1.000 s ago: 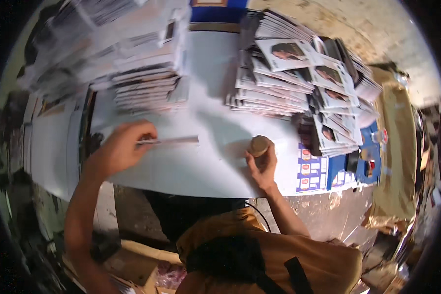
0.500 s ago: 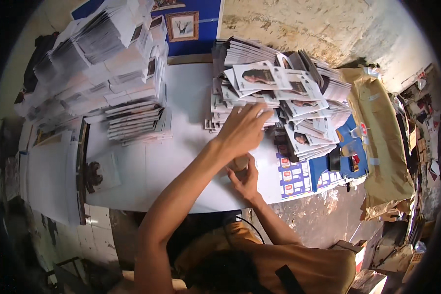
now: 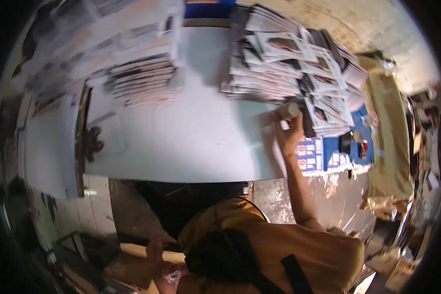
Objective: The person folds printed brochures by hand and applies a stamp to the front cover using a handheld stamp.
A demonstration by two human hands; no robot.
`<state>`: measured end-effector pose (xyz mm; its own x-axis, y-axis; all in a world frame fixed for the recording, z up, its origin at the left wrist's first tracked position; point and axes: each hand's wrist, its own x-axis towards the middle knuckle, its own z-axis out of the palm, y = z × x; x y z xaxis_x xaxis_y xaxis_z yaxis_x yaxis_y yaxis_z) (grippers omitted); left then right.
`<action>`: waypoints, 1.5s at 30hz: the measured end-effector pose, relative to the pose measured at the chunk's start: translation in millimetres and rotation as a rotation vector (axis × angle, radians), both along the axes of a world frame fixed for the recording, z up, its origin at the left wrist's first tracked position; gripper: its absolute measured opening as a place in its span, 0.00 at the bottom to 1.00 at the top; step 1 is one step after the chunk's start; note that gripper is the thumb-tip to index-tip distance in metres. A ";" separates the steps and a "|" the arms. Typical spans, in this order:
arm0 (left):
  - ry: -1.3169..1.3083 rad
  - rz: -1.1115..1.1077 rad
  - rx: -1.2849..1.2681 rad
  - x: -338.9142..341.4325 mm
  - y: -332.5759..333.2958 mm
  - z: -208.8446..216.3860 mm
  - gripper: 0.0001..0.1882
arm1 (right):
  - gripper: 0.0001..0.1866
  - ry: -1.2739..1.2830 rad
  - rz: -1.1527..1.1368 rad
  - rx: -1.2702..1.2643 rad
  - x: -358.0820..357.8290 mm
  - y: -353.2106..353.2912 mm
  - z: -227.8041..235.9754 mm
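Note:
My right hand (image 3: 290, 136) is closed around a short beige cylinder (image 3: 289, 110), whose pale round end faces up. It stands by the right side of the white table (image 3: 196, 132), just below a pile of booklets with a portrait on their covers (image 3: 284, 45). What I take for my left hand (image 3: 156, 250) is down at the lower left, off the table and beside a cardboard box (image 3: 132, 264). Motion smears its fingers, so I cannot see whether they hold anything. Crinkled clear plastic (image 3: 173, 277) shows close to it.
Tall stacks of printed papers (image 3: 98, 46) fill the table's far left, with a smaller fanned stack (image 3: 144, 81) in front. A dark brown object (image 3: 93, 143) lies at the left edge. Brown wrapping paper (image 3: 389, 137) hangs at the right, past a blue surface (image 3: 332, 149).
My left hand has left the table by the booklets and dropped to the lower left. The right hand has shifted right with the cylinder. The view has tilted downward.

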<state>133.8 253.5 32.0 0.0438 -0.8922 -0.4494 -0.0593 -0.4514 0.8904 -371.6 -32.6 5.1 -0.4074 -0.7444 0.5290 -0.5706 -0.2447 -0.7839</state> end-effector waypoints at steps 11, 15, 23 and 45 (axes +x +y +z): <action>-0.255 0.303 0.043 -13.3 20.0 -79.5 0.14 | 0.37 0.253 -0.138 -0.091 11.0 54.5 16.9; -0.632 -0.014 -0.054 -9.6 65.9 -189.1 0.18 | 0.31 0.325 0.239 0.089 123.0 56.9 69.7; -0.320 0.542 0.022 72.9 121.3 -256.7 0.11 | 0.41 0.879 0.898 -0.163 415.5 -82.9 55.3; 0.358 0.648 -0.622 -12.0 -119.8 -64.7 0.29 | 0.11 0.534 0.894 0.187 333.1 39.3 32.1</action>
<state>121.8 133.7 -32.7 0.5636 -0.8260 0.0125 0.3568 0.2571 0.8981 -38.5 6.7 37.2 0.5810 -0.7470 0.3233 -0.5242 -0.6472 -0.5535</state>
